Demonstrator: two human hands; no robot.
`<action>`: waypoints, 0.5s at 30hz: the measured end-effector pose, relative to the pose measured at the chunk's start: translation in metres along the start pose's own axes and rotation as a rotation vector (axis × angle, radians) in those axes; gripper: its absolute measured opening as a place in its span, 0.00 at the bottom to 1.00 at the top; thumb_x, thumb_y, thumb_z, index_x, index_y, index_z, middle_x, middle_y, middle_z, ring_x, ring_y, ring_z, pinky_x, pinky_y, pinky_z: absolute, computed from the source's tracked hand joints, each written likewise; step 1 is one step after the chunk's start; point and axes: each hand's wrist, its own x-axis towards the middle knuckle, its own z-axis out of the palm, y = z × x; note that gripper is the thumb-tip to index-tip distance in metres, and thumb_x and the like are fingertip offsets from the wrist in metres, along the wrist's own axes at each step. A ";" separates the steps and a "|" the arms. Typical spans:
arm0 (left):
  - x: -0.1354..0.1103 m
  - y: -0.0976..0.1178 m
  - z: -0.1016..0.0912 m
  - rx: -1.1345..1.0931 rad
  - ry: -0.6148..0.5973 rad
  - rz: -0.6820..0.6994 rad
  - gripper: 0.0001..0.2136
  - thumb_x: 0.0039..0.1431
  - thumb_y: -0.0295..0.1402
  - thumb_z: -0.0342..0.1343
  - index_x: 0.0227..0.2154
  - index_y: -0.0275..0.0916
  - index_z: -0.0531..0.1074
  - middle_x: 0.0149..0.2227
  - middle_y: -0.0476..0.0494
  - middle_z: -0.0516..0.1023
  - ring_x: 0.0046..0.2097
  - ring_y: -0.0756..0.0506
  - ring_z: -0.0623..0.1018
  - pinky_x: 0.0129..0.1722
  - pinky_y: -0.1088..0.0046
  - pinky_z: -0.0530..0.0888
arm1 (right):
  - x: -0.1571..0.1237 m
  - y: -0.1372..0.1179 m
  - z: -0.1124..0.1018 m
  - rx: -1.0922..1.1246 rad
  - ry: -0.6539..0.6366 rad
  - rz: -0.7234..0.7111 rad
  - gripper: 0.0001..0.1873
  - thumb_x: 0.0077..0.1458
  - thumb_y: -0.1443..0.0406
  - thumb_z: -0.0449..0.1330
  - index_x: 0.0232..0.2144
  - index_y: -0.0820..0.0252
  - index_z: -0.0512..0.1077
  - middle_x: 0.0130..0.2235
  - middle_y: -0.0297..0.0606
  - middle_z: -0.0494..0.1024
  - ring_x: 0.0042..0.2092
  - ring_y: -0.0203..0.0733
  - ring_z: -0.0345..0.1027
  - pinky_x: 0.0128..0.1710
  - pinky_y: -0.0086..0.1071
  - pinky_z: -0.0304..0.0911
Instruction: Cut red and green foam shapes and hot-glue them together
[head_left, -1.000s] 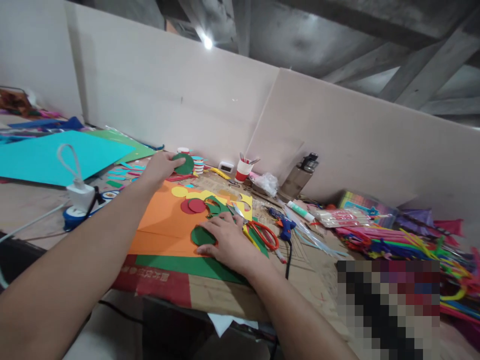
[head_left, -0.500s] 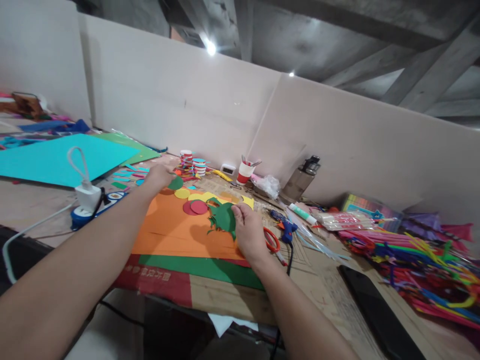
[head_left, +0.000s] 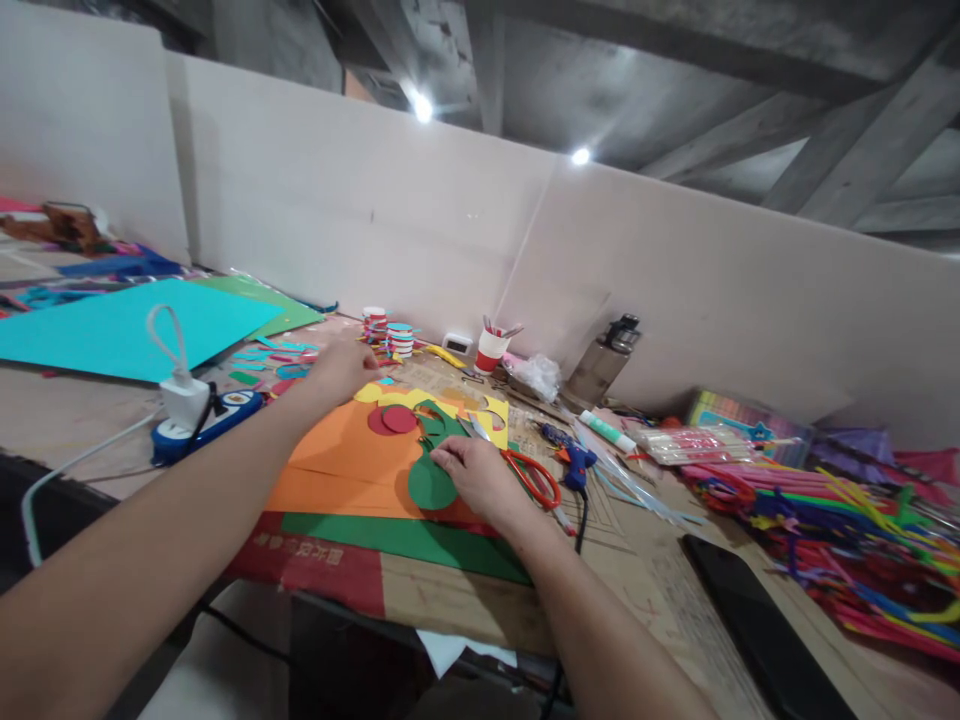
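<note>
My right hand pinches the edge of a green paper circle over the orange sheet. Scissors with orange handles lie beside that hand, partly covered by it. A jagged green paper scrap sits just beyond its fingers. My left hand is farther out, at the far left edge of the orange sheet, with its fingers curled together; whatever they hold is hidden. Near it are a yellow paper circle and overlapping red paper circles. A cut yellow sheet lies behind.
A blue glue gun, a glue stick and a black phone lie to the right, before piled pipe cleaners. A red-and-white cup and a bottle stand behind. Left is a power strip.
My right hand has come lower and nearer, and a green circle now shows apart from the jagged scrap. My left hand has shifted right; the green circle at its fingertips is no longer visible there.
</note>
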 end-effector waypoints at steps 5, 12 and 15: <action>-0.014 0.020 0.009 0.203 -0.329 0.091 0.21 0.37 0.50 0.64 0.31 0.40 0.77 0.35 0.41 0.80 0.37 0.41 0.76 0.31 0.72 0.64 | -0.001 -0.001 -0.001 -0.003 0.026 -0.007 0.13 0.60 0.62 0.53 0.27 0.60 0.72 0.26 0.33 0.72 0.29 0.34 0.61 0.29 0.28 0.52; -0.015 0.023 0.008 0.142 -0.378 0.065 0.16 0.35 0.42 0.66 0.28 0.39 0.75 0.29 0.44 0.77 0.32 0.43 0.74 0.26 0.73 0.60 | -0.001 -0.002 0.001 -0.009 -0.001 0.000 0.12 0.60 0.63 0.54 0.26 0.60 0.71 0.26 0.32 0.71 0.29 0.35 0.60 0.29 0.28 0.52; -0.013 0.017 0.005 0.044 -0.379 0.072 0.10 0.39 0.39 0.63 0.21 0.40 0.71 0.22 0.49 0.73 0.27 0.46 0.71 0.25 0.74 0.59 | 0.000 -0.001 0.001 0.008 -0.003 0.019 0.12 0.59 0.63 0.54 0.27 0.60 0.71 0.26 0.32 0.72 0.29 0.35 0.61 0.29 0.28 0.52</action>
